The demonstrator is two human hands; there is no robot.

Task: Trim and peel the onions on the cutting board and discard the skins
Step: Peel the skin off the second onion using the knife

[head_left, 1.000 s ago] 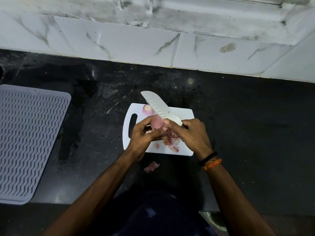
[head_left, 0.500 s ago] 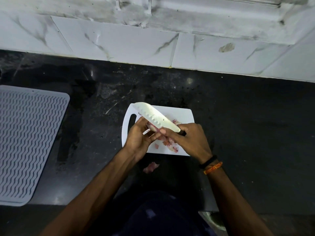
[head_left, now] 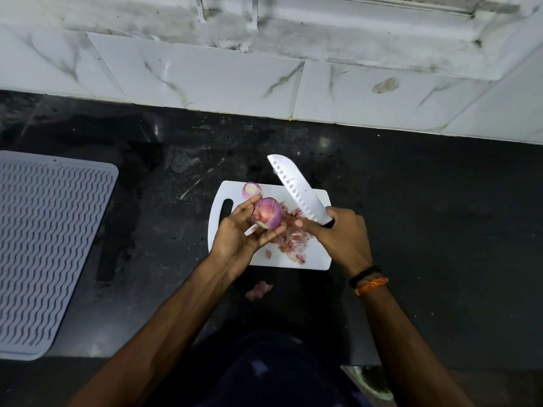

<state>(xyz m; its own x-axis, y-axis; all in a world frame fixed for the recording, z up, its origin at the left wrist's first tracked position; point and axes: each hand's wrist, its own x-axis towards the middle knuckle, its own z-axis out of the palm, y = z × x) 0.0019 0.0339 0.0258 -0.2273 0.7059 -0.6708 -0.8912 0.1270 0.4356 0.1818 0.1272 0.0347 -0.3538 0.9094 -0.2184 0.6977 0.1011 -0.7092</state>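
I am looking down at a black countertop (head_left: 411,230), glossy and scuffed with pale marks, which is running along the foot of a white marbled wall. A white cutting board (head_left: 316,257) with a slot handle at its left end is lying flat on the counter near its middle. A grey ribbed mat (head_left: 50,248) is lying flat on the counter well to the left, with part of it running out of my view. A single pinkish scrap of onion skin (head_left: 258,290) is sitting directly on the dark surface just in front of the board's near edge, apart from it.
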